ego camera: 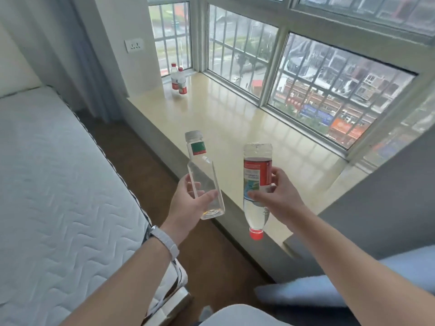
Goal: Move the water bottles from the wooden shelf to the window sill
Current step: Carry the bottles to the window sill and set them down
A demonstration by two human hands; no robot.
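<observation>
My left hand (188, 205) grips a clear square-sided bottle (202, 170) with a grey cap and a green-red neck label, tilted cap-up over the front edge of the sill. My right hand (277, 194) holds a round bottle (256, 175) with a red label upside down, its red cap pointing at the floor. Both hang just in front of the beige window sill (235, 123). Two red-capped, red-labelled bottles (178, 80) stand upright together at the sill's far left corner. The wooden shelf is out of view.
A white quilted mattress (58, 184) fills the left side, with a strip of brown floor (146, 165) between it and the sill. Barred windows (329, 90) line the back of the sill. A grey wall (388, 208) juts in at the right. A socket (133, 45) sits on the left wall.
</observation>
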